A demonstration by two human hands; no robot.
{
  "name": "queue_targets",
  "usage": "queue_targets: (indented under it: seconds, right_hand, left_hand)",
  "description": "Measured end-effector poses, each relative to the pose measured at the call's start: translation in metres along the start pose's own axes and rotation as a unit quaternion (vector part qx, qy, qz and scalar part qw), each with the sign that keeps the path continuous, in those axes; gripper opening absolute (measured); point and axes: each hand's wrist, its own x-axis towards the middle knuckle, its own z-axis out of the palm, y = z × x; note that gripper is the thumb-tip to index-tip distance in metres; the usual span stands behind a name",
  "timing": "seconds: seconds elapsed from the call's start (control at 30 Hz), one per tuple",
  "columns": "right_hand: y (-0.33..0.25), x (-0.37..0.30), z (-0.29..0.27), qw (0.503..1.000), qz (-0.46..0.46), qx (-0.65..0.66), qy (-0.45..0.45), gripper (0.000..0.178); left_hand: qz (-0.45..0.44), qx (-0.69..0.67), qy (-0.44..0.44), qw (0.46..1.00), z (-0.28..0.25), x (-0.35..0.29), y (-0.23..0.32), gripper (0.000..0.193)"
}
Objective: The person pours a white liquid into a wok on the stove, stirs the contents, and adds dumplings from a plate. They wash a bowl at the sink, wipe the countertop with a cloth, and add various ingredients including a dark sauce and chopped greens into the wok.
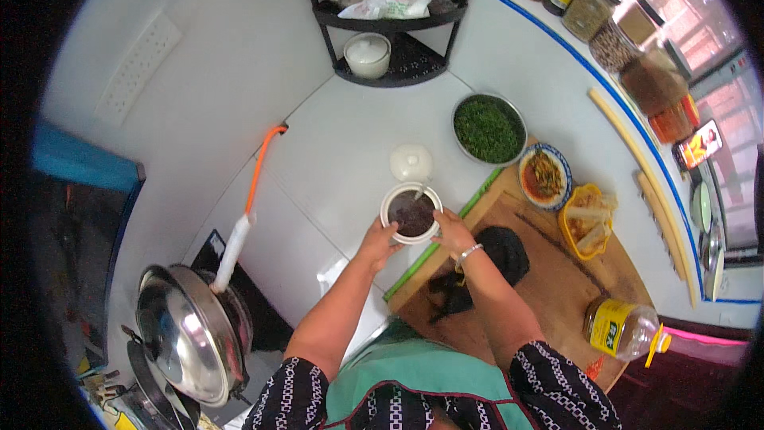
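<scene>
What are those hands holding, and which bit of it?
A round white pot, by its sides near the rim: left hand, right hand.

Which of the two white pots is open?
The pot held between the left hand and right hand: its dark contents show, a white lid lying beyond it. The other pot, on the black corner shelf, is covered.

Pot (385, 209) mid-worktop (350, 135), left fingers (387, 228) and right fingers (444, 224) at its near sides; spoon (420, 191) inside. Lid (411, 162) just behind pot. Bowl (477, 158) behind and right, greens (487, 127) in it. Board (557, 291) right of pot: bag (507, 253) on it, partly under right forearm; dish (567, 173) and basket (585, 254) by far edge; bottle (613, 328) near right edge. Lidded pan (179, 338) far left. Rear corner: shelf (414, 64), crock (368, 57) on lower tier. Jars (591, 12) along right rear.
</scene>
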Motion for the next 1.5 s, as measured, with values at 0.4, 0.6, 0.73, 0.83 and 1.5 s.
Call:
queue_targets:
  seconds: [0.4, 0.6, 0.73, 0.83, 1.5]
  right_hand:
    - [-0.220, 0.114, 0.044, 0.862, -0.434, -0.245, 0.094, 0.031]
    - [-0.305, 0.277, 0.139, 0.665, -0.516, -0.518, 0.153, 0.028]
    - [-0.305, 0.327, 0.161, 0.628, -0.576, -0.496, 0.165, 0.027]
    - [-0.303, 0.332, 0.162, 0.618, -0.637, -0.420, 0.188, 0.024]
    - [-0.176, 0.204, 0.030, 0.732, -0.421, -0.534, 0.052, 0.023]
  left_hand:
    - [0.296, -0.023, 0.097, 0.950, 0.011, 0.158, 0.240, 0.050]
    - [0.263, 0.049, 0.178, 0.947, 0.000, 0.246, 0.306, 0.029]
    - [0.236, 0.119, 0.180, 0.948, -0.006, 0.259, 0.309, 0.025]
    - [0.239, 0.067, 0.162, 0.955, -0.008, 0.258, 0.314, 0.027]
    - [0.306, 0.166, 0.206, 0.915, 0.010, 0.132, 0.267, 0.025]
